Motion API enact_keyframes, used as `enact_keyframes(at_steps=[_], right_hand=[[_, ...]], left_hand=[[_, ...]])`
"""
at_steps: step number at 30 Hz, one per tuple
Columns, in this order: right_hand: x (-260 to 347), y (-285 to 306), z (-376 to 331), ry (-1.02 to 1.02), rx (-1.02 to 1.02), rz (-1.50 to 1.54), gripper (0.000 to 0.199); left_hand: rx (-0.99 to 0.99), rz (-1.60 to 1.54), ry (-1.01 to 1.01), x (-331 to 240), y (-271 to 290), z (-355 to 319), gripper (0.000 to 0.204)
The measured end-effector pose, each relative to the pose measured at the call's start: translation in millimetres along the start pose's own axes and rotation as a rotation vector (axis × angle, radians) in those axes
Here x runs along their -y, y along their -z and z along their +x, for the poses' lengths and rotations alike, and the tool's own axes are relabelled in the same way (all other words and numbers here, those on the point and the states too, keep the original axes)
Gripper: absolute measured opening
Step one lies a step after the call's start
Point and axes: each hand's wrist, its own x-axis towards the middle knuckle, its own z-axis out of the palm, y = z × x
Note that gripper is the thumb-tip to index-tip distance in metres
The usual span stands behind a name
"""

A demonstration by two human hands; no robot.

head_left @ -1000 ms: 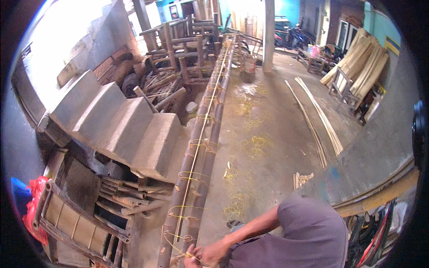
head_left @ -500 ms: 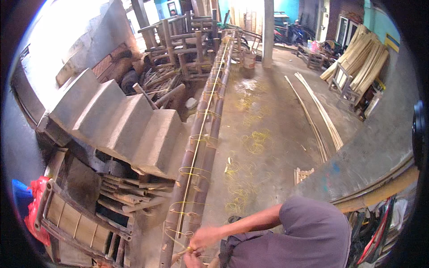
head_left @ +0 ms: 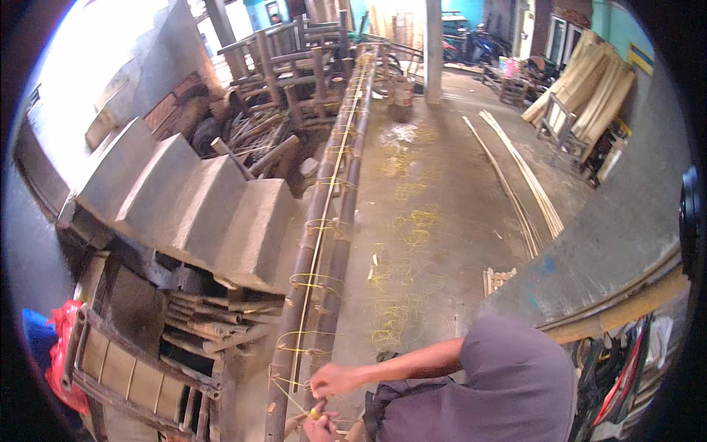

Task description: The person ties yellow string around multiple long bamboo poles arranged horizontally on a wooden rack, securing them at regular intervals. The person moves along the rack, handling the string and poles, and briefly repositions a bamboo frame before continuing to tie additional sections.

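Right hand [head_left: 333, 380] has risen; left hand [head_left: 318, 427] is cut off below.

bundle of long bamboo poles [head_left: 324, 243] runs from near edge to far end of concrete floor [head_left: 449, 199] | grey concrete steps [head_left: 191, 206] left of it | loose yellow twine scraps [head_left: 401, 295] on floor to its right | thin bamboo strips [head_left: 519, 180] farther right | both hands at bundle's near end, right hand [head_left: 333, 380] above left hand [head_left: 318, 427]

A long bundle of bamboo poles [head_left: 324, 243], bound with yellow twine [head_left: 315, 283], lies along the floor.
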Motion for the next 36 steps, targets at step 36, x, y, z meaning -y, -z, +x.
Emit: enact_keyframes(at_steps=[36], right_hand=[[25.2,5.0,29.4,-0.192,0.343,-0.181,0.021]], left_hand=[[-0.065,-0.179,0.400,29.2,-9.0,-16.2,0.047]])
